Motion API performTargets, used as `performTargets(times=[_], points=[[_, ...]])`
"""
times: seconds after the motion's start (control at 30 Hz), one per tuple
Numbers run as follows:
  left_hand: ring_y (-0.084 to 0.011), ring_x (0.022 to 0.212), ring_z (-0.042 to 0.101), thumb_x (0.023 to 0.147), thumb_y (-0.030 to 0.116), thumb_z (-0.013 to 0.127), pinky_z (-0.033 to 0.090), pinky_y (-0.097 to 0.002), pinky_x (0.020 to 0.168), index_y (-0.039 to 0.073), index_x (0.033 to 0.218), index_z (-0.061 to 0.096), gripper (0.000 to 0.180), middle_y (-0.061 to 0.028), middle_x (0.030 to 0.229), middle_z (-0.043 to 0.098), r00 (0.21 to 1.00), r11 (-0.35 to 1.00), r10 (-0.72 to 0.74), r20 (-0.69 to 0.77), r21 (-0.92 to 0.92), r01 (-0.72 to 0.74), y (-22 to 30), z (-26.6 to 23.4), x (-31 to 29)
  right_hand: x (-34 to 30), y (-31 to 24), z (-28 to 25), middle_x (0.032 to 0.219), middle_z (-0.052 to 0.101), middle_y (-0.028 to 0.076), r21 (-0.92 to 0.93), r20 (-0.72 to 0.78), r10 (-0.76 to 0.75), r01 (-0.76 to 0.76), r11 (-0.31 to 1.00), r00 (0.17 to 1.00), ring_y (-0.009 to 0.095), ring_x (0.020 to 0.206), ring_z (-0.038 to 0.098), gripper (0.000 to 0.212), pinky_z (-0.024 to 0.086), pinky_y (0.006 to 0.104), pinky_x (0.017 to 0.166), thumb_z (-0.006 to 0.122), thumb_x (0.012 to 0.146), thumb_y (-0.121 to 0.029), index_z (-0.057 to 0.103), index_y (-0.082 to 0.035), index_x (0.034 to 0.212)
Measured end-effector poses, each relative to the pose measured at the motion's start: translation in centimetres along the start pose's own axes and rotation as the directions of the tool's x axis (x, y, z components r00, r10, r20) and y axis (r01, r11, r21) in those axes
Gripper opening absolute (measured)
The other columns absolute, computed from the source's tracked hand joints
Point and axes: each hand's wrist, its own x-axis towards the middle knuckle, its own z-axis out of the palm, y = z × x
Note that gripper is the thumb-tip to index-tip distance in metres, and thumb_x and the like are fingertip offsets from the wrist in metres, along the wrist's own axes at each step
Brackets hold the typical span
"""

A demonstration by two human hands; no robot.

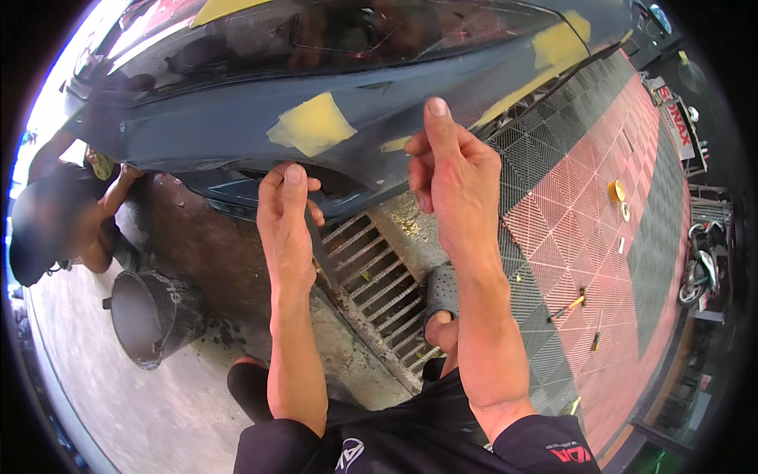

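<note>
In front of a dark grey car body panel [205, 118], both my hands are raised in the air. My left hand [286, 225] is half curled, thumb up, with fingertips apart and nothing visible in it. To its right, my right hand [462, 178] points its thumb upward, its fingers loosely bent and holding nothing I can see. Between and beyond the hands, a yellow filler patch [313, 125] marks the panel. Another yellow patch [562, 41] lies farther right, near the panel's edge. Below the panel patch is a dark opening [335, 183], partly hidden by my left hand.
At the left, another person [59, 213] crouches by the car. A black bucket [154, 316] stands on the concrete. A metal drain grate [379, 276] runs beside my grey clog [442, 291]. On red and grey floor tiles lie a hammer [568, 306] and a yellow tape roll [616, 191].
</note>
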Motion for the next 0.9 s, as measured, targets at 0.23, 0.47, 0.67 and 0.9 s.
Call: performTargets(times=[0.23,0.47,0.67,0.9], points=[[-0.0099,0.073,0.056,0.112,0.047,0.065,0.049,-0.0286,0.067,0.004,0.121,0.066,0.044,-0.0054,0.098,0.069,0.997,0.998,0.039,0.062,0.047,-0.042,0.9,0.6,0.4,0.6,0.6,2.2,0.061,0.060,0.001,-0.063,0.063,-0.088,0.092,0.994,0.994,0.008,0.048,0.048,0.059,0.035,0.0251,0.044,0.067,0.108,-0.055,0.072,-0.001,0.084],[-0.0109,0.073,0.057,0.112,0.053,0.061,0.050,-0.0292,0.068,0.003,0.113,0.068,0.051,-0.0054,0.095,0.069,0.998,1.000,-0.011,0.056,0.001,0.011,2.7,0.4,1.5,1.4,0.4,2.0,0.060,0.059,0.000,-0.024,0.036,-0.043,0.044,0.999,0.998,0.008,0.046,0.046,0.060,0.034,0.0250,0.043,0.065,0.109,-0.057,0.071,-0.003,0.082],[-0.0111,0.072,0.058,0.113,0.056,0.058,0.050,-0.0281,0.068,0.003,0.110,0.067,0.055,-0.0059,0.091,0.068,0.999,0.997,-0.033,0.040,-0.066,0.036,2.1,0.2,2.0,1.6,0.3,2.6,0.059,0.056,0.000,-0.020,0.001,-0.022,0.022,1.000,1.000,0.008,0.045,0.043,0.062,0.033,0.0255,0.042,0.065,0.108,-0.059,0.070,-0.004,0.080],[-0.0091,0.072,0.057,0.111,0.057,0.060,0.048,-0.0268,0.066,0.006,0.105,0.067,0.052,-0.0026,0.084,0.066,0.998,0.995,-0.047,-0.034,-0.088,0.044,1.9,0.4,2.0,1.9,0.7,3.3,0.056,0.058,0.002,0.022,-0.033,-0.058,0.059,0.998,0.998,0.007,0.046,0.044,0.063,0.032,0.0257,0.045,0.065,0.110,-0.053,0.071,-0.001,0.074]])
